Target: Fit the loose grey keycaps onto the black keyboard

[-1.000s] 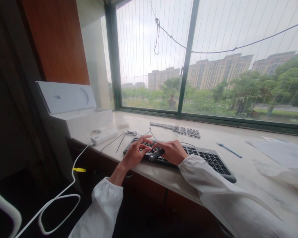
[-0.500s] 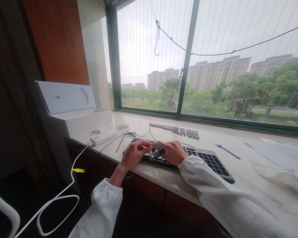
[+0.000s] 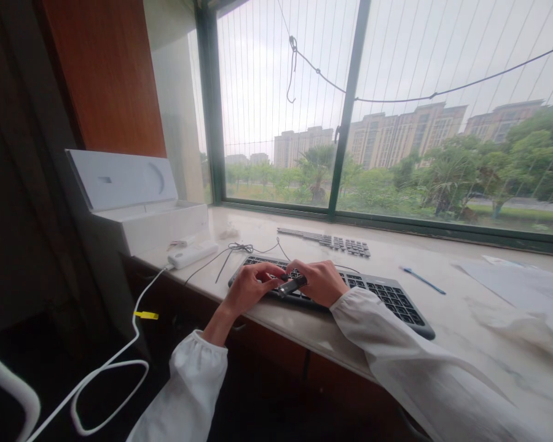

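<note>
Over keyboard: right hand fingers closed round black tool; left hand fingers nearly pinched, hold unclear.

The left forearm is slanting in from seven o'clock, the right forearm from four; the left hand is holding its fingers bent, the right hand lying curled at its three o'clock.

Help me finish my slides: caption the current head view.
Over a keyboard, the right hand holds a black object close to the left hand; rows of keycaps lie beyond.
</note>
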